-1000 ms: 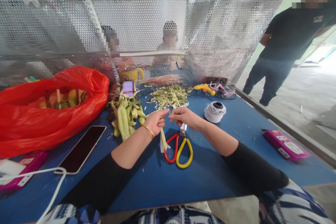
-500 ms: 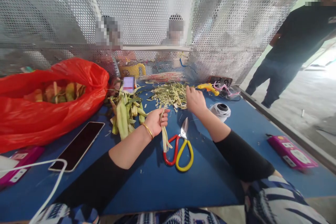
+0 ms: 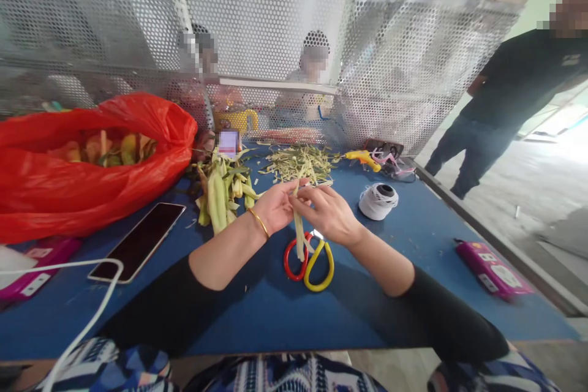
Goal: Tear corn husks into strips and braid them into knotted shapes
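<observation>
Near the frame's centre, our left hand pinches flat, pale green plant strips, apparently to steady them, while our right hand meets them with its fingers; whether it grips, we cannot tell. Steel scissors with looped red and yellow handles lie just below, handles towards us, likely for easy reach, though our hands hide most of the blades. Higher up are pale green clippings; a bulging red plastic bag crowds the blue tabletop at left, and a perforated silver metal screen bars the far side
</observation>
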Demonstrator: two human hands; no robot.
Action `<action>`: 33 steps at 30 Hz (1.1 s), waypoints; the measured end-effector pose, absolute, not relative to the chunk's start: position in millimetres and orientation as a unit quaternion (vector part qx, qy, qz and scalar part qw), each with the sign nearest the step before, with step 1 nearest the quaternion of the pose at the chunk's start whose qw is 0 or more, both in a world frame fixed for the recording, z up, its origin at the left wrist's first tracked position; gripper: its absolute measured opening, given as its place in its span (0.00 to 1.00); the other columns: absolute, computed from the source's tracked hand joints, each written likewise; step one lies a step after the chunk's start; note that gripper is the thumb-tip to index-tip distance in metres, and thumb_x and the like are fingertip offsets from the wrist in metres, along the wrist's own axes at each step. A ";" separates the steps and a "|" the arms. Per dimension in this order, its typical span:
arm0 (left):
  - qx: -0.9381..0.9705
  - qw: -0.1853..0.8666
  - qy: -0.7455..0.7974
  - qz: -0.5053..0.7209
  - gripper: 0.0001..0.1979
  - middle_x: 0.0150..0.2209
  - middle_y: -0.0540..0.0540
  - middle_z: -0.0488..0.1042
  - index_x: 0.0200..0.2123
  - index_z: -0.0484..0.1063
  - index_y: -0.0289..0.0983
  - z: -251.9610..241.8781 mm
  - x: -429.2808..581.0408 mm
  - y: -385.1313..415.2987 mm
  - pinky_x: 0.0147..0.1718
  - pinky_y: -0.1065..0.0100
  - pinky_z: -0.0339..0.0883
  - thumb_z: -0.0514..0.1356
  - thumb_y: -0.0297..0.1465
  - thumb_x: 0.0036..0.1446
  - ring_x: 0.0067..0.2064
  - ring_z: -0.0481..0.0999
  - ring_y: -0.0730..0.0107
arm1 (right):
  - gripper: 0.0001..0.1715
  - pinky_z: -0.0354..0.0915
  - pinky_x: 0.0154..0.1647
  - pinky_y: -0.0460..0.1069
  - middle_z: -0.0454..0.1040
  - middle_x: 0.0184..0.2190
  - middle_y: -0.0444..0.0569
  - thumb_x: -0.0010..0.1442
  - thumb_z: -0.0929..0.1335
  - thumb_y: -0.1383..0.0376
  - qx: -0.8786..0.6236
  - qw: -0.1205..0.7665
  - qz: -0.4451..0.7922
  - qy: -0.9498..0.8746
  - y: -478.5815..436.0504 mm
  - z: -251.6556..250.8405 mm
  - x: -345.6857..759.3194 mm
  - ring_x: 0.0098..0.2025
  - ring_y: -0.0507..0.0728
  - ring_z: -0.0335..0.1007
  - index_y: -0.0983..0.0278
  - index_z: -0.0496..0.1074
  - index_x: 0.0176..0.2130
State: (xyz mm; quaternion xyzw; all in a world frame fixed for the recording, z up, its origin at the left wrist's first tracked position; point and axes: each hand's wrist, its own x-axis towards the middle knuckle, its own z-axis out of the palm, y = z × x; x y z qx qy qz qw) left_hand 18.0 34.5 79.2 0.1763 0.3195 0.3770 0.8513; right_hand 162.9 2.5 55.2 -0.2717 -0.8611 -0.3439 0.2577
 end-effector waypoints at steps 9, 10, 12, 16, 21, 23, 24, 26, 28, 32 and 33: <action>0.331 0.779 0.390 0.362 0.09 0.25 0.46 0.77 0.42 0.71 0.34 75.5 8.9 8.2 0.24 0.72 0.70 0.52 0.28 0.65 0.24 0.77 0.70 | 0.09 0.66 0.37 0.51 0.76 0.32 0.48 0.62 0.64 0.64 -0.445 0.545 0.012 -0.710 -2.8 53.0 162.1 0.35 0.56 0.71 0.62 0.73 0.33; 0.354 0.774 0.383 0.359 0.09 0.27 0.44 0.79 0.43 0.71 0.35 74.1 5.0 4.9 0.25 0.71 0.71 0.52 0.27 0.65 0.25 0.78 0.69 | 0.08 0.66 0.36 0.51 0.75 0.29 0.47 0.60 0.66 0.62 -0.468 0.577 0.091 -0.663 -2.9 53.5 161.3 0.33 0.55 0.71 0.62 0.72 0.31; 0.390 0.781 0.360 0.330 0.10 0.30 0.41 0.80 0.45 0.72 0.35 69.9 -1.9 -0.9 0.26 0.71 0.72 0.53 0.25 0.64 0.26 0.79 0.68 | 0.09 0.66 0.34 0.50 0.73 0.24 0.44 0.55 0.68 0.59 -0.480 0.601 0.224 -0.598 -3.2 54.2 159.1 0.29 0.54 0.69 0.62 0.72 0.28; 0.387 0.819 0.326 0.269 0.08 0.34 0.36 0.81 0.38 0.76 0.32 55.8 -6.6 -6.4 0.27 0.70 0.74 0.57 0.26 0.62 0.29 0.81 0.67 | 0.12 0.65 0.31 0.50 0.71 0.21 0.42 0.48 0.72 0.56 -0.467 0.562 0.354 -0.584 -7.2 53.6 154.5 0.26 0.53 0.67 0.62 0.72 0.26; 0.397 0.801 0.351 0.278 0.09 0.27 0.38 0.80 0.30 0.76 0.30 41.0 1.8 -7.4 0.27 0.73 0.73 0.60 0.27 0.61 0.25 0.79 0.70 | 0.14 0.66 0.32 0.49 0.73 0.24 0.43 0.49 0.71 0.54 -0.491 0.551 0.372 -0.564 -10.2 46.7 155.1 0.26 0.51 0.67 0.62 0.73 0.30; 0.373 0.786 0.357 0.340 0.11 0.27 0.40 0.80 0.29 0.75 0.30 39.0 5.4 -7.8 0.26 0.73 0.72 0.57 0.27 0.63 0.25 0.79 0.71 | 0.16 0.67 0.31 0.49 0.74 0.26 0.43 0.49 0.71 0.53 -0.515 0.563 0.367 -0.532 -9.0 42.4 157.3 0.25 0.51 0.67 0.63 0.73 0.33; 0.360 0.775 0.356 0.379 0.11 0.27 0.40 0.80 0.30 0.75 0.30 38.5 7.0 -7.9 0.27 0.73 0.73 0.56 0.26 0.64 0.25 0.79 0.71 | 0.17 0.67 0.31 0.49 0.74 0.26 0.43 0.48 0.71 0.53 -0.525 0.563 0.363 -0.525 -8.3 40.4 158.4 0.25 0.51 0.67 0.63 0.73 0.33; 0.344 0.748 0.358 0.441 0.11 0.28 0.41 0.80 0.31 0.75 0.31 37.8 9.6 -7.9 0.27 0.73 0.73 0.55 0.26 0.64 0.26 0.79 0.72 | 0.17 0.66 0.31 0.49 0.73 0.24 0.44 0.48 0.71 0.53 -0.536 0.551 0.356 -0.531 -7.4 37.5 159.8 0.25 0.52 0.67 0.63 0.73 0.31; 0.349 0.729 0.369 0.459 0.10 0.28 0.41 0.80 0.31 0.75 0.31 37.0 11.8 -8.0 0.27 0.73 0.73 0.56 0.26 0.63 0.26 0.79 0.72 | 0.16 0.66 0.31 0.49 0.73 0.23 0.44 0.48 0.71 0.53 -0.532 0.540 0.350 -0.550 -7.7 36.5 159.8 0.27 0.53 0.68 0.63 0.73 0.29; 0.373 0.719 0.396 0.433 0.10 0.26 0.41 0.80 0.28 0.75 0.30 35.5 15.2 -9.9 0.27 0.73 0.72 0.57 0.24 0.62 0.24 0.78 0.72 | 0.15 0.63 0.30 0.48 0.71 0.22 0.43 0.49 0.71 0.53 -0.531 0.526 0.340 -0.571 -10.7 37.7 158.0 0.26 0.52 0.65 0.63 0.73 0.27; 0.381 0.717 0.399 0.427 0.10 0.26 0.41 0.80 0.28 0.75 0.30 35.2 15.6 -10.6 0.26 0.73 0.72 0.58 0.23 0.61 0.24 0.78 0.71 | 0.16 0.62 0.29 0.48 0.70 0.21 0.42 0.49 0.71 0.52 -0.536 0.522 0.336 -0.573 -11.3 38.0 157.7 0.26 0.51 0.63 0.63 0.73 0.26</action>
